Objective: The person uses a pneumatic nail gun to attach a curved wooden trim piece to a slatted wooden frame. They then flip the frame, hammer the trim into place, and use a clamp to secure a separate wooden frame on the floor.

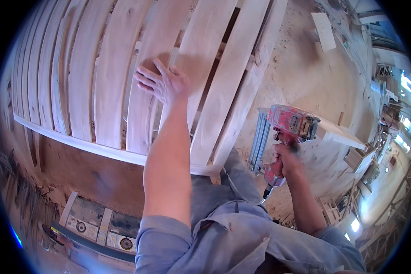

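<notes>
My left hand lies with its fingers spread on the pale wooden slats, near a gap between two of them. The slats run side by side across a long wooden frame, whose near rail faces me. Out to the right, beyond the frame's edge, my right hand is wrapped around the handle of a red pneumatic nail gun. The gun's grey magazine points away to its left side. An air hose runs from the bottom of its handle past my lap.
At lower left stands a machine with round dials. A loose board lies on the dusty ground at the upper right, and a small wooden box stands at right. Several timber pieces line the right side.
</notes>
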